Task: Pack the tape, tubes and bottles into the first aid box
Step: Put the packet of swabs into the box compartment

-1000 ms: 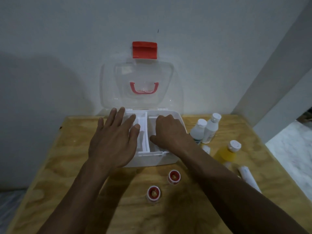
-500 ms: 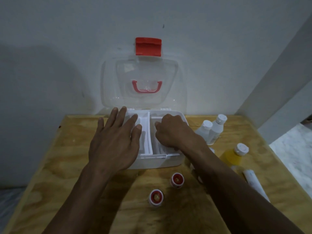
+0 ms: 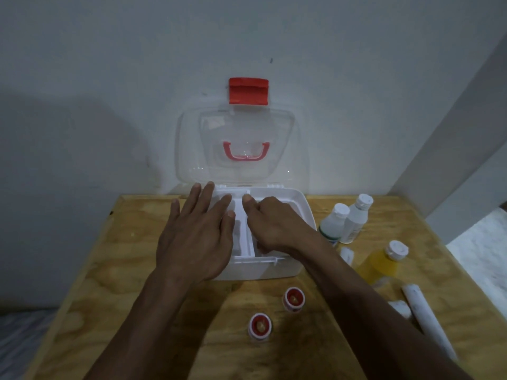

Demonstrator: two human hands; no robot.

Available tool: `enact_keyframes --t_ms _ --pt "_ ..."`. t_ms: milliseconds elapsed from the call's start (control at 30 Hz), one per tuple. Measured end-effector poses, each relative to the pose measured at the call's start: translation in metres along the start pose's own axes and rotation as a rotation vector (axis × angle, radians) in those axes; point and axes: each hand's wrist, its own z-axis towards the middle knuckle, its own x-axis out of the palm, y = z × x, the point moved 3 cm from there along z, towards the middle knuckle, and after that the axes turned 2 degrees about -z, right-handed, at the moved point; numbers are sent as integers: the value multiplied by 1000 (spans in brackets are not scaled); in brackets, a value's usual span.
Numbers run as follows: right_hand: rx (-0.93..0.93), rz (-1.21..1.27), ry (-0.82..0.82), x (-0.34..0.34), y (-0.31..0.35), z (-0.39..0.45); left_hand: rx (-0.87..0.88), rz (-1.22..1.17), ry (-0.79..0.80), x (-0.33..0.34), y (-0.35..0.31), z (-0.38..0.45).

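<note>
Head view: left hand (image 3: 196,239) flat, fingers (image 3: 204,198) released, right hand (image 3: 274,226) curled, empty, inside first aid box (image 3: 274,270) rim.

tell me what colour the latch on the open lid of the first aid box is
Red. The latch sits at the top edge of the clear raised lid, plain in the head view.

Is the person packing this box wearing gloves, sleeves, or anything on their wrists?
No. Both the left hand and the right hand are bare, with no gloves, rings, watch or bracelet visible. The forearms are uncovered right down to the bottom edge of the picture, so no sleeves show at all.
</note>
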Motion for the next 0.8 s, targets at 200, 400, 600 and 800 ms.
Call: enact_keyframes --t_ms 200,400,600,800 --pt "18 137 -62 6 -1 3 -4 4 7 -1 -1 0" --pt "30 173 -53 8 1 3 -4 8 12 0 0 0" --pt "78 236 -83 4 -3 -1 0 18 21 0 0 0" --pt "-1 93 -252 -22 0 -26 8 32 41 -2 0 -1"
